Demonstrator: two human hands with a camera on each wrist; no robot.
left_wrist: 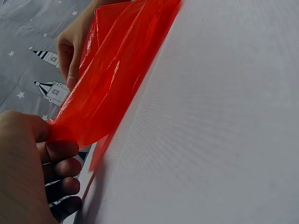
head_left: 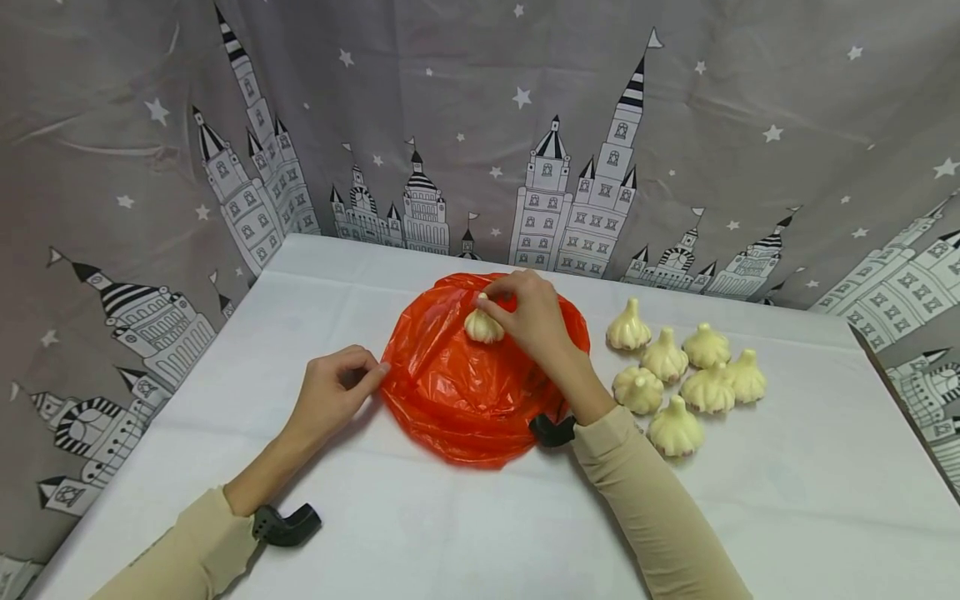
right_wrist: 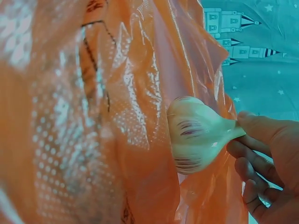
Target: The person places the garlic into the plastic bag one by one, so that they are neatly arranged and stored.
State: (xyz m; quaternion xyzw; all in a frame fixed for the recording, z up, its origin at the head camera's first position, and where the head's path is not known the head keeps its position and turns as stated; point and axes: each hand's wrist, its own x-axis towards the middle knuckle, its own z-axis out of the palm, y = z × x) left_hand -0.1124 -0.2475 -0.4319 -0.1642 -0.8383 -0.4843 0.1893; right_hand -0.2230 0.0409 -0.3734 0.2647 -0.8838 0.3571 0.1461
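A red plastic bag (head_left: 465,379) lies spread on the table with its mouth facing up. My left hand (head_left: 333,392) pinches the bag's left rim between thumb and forefinger; in the left wrist view the red film (left_wrist: 100,88) stretches away from those fingers. Over the bag's opening, my right hand (head_left: 528,317) holds a garlic bulb (head_left: 483,327) by its stem. The right wrist view has the bulb (right_wrist: 196,135) with purple streaks, its stem between thumb and fingers and its round base toward the orange-looking film.
Several more garlic bulbs (head_left: 675,435) stand in a group to the right of the bag, beside the right forearm. The white-covered table (head_left: 480,525) ends at a grey curtain (head_left: 450,100) printed with castles and stars. A black wrist device (head_left: 287,525) sits on the left wrist.
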